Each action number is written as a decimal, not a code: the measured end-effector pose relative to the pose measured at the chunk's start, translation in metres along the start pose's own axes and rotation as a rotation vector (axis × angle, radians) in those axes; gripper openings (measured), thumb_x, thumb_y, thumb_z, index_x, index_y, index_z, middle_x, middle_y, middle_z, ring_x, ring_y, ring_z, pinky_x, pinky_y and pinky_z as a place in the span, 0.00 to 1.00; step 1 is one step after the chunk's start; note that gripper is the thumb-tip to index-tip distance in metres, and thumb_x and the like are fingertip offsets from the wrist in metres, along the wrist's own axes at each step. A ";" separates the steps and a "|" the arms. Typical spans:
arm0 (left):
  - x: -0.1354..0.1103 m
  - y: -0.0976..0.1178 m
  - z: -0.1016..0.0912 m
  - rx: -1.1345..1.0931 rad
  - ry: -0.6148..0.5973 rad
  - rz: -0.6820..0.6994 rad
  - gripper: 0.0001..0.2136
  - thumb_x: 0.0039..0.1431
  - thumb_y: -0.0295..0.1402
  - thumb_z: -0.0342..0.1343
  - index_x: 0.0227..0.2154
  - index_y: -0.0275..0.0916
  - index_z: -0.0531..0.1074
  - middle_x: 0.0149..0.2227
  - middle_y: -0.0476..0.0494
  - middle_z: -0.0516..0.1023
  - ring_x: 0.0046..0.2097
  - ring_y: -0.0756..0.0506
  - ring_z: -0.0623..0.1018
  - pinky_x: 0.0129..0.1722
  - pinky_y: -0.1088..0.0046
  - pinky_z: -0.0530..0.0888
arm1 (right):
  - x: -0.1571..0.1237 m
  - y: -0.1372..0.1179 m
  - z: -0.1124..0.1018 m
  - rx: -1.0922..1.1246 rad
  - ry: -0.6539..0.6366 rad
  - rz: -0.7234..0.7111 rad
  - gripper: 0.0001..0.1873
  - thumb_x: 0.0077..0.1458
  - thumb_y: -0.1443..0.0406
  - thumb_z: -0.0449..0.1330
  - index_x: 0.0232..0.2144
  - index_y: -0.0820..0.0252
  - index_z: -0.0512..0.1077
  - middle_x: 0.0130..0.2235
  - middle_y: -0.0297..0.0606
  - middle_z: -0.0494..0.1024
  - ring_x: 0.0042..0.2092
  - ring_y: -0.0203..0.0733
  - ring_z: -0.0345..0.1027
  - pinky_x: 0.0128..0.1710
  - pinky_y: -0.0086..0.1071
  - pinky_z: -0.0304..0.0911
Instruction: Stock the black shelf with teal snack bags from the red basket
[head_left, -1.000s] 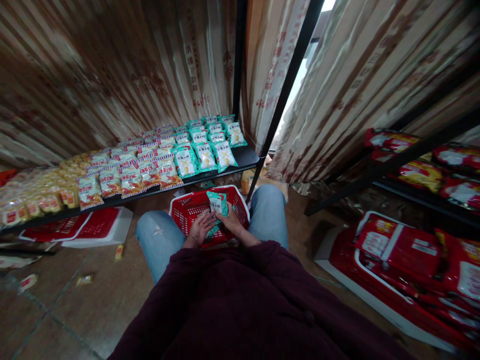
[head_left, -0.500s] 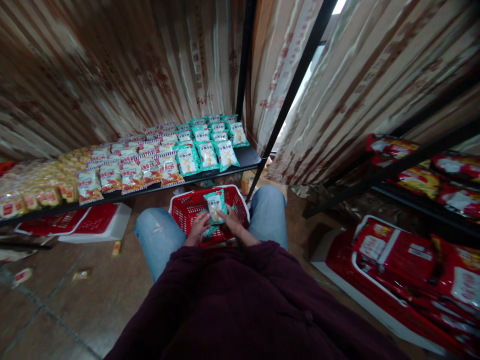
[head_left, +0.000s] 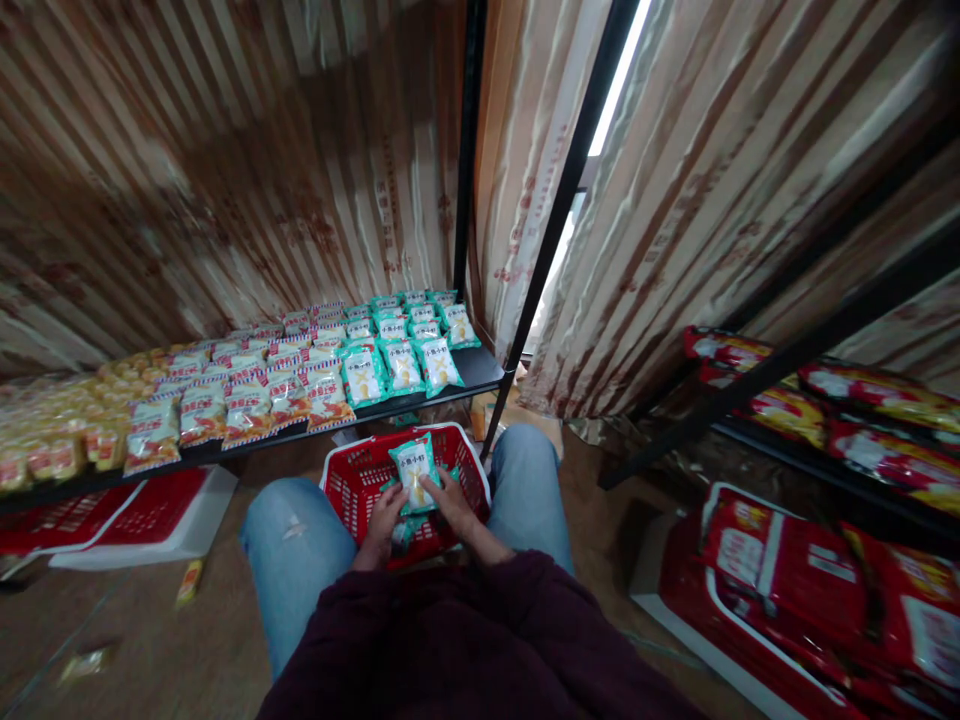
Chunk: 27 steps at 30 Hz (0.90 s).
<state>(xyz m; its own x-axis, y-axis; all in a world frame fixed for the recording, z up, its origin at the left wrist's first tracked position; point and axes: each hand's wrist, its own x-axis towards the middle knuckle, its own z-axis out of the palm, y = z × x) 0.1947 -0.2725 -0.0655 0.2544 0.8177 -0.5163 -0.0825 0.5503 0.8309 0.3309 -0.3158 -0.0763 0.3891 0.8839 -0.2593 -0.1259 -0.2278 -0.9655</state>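
Observation:
Between my knees, a small green-and-white snack bag [head_left: 414,463] is held upright over a red basket [head_left: 348,487]. My left hand [head_left: 384,516] grips its lower left side, with the fingers partly behind it. My right hand [head_left: 451,503] holds the lower right side, thumb across the front. More green bags lie in the basket under my hands, partly hidden. On the low black shelf [head_left: 481,369] beyond the basket, matching green bags [head_left: 402,366] stand in rows at the right end.
Orange-and-white snack bags [head_left: 249,405] and small yellow packs [head_left: 67,440] fill the shelf leftward. A black post [head_left: 517,350] rises at its right corner. Red packages [head_left: 810,560] fill a basket at right. Small packets, one yellow [head_left: 190,582], lie on the floor at left.
My left hand has closed in on the bag's lower left side, and the bag is tilted slightly more to the left. The view has shifted, so everything sits lower in it.

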 end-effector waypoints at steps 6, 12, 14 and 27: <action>-0.006 0.004 0.005 -0.199 -0.047 -0.124 0.14 0.54 0.34 0.60 0.43 0.34 0.72 0.38 0.39 0.81 0.38 0.44 0.81 0.32 0.73 0.76 | -0.006 -0.012 0.001 0.061 -0.070 0.012 0.23 0.43 0.49 0.63 0.37 0.56 0.74 0.33 0.35 0.79 0.36 0.46 0.73 0.39 0.38 0.68; -0.007 0.006 0.010 -0.314 -0.056 -0.194 0.13 0.55 0.29 0.58 0.44 0.33 0.71 0.35 0.40 0.81 0.35 0.44 0.81 0.33 0.71 0.78 | -0.007 -0.016 0.000 0.065 -0.151 -0.008 0.23 0.46 0.48 0.61 0.37 0.57 0.75 0.34 0.36 0.79 0.37 0.46 0.73 0.39 0.37 0.67; -0.006 0.006 0.010 -0.325 -0.055 -0.170 0.12 0.55 0.27 0.58 0.43 0.33 0.72 0.34 0.40 0.81 0.36 0.44 0.81 0.34 0.71 0.78 | -0.004 -0.013 -0.001 0.005 -0.147 -0.018 0.24 0.47 0.47 0.59 0.39 0.59 0.74 0.36 0.38 0.80 0.38 0.46 0.73 0.39 0.37 0.67; -0.007 0.009 0.013 -0.314 0.062 -0.094 0.06 0.52 0.26 0.60 0.35 0.35 0.75 0.33 0.41 0.81 0.38 0.44 0.81 0.39 0.70 0.78 | -0.002 -0.010 0.002 -0.390 -0.002 -0.182 0.21 0.58 0.52 0.49 0.38 0.60 0.74 0.38 0.43 0.80 0.40 0.44 0.73 0.39 0.33 0.63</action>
<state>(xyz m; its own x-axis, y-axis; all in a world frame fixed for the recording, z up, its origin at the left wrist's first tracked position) 0.2048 -0.2759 -0.0518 0.2169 0.7643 -0.6073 -0.3568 0.6411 0.6795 0.3297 -0.3146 -0.0660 0.3714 0.9247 -0.0839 0.2993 -0.2047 -0.9319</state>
